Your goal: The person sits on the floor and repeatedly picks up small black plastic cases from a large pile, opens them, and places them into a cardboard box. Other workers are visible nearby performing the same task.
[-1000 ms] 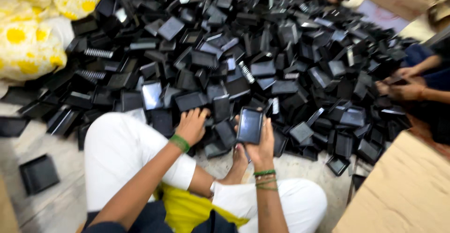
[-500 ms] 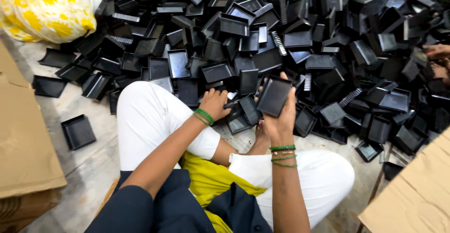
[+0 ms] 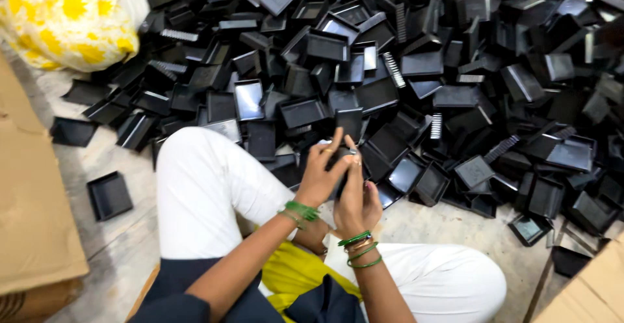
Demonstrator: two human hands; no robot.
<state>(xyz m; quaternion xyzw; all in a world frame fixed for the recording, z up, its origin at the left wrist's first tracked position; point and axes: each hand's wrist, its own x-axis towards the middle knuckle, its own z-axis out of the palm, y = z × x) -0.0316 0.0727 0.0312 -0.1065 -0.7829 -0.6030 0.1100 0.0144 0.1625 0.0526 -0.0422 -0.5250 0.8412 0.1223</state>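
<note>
I sit cross-legged in white trousers [image 3: 208,186], forearms drawn in over my lap, and both hands meet just above my knee around one small black plastic tray piece [image 3: 340,160]. My left hand [image 3: 320,177] clasps it from the side, fingers wrapped over its top edge; my right hand [image 3: 356,196] cups it from below, thumb pressing its face. This single piece is in work; the great heap of black plastic trays [image 3: 422,69] beyond looks untouched, so most remains. A lone flat black tray [image 3: 109,195] lies apart on the concrete floor [image 3: 123,251].
</note>
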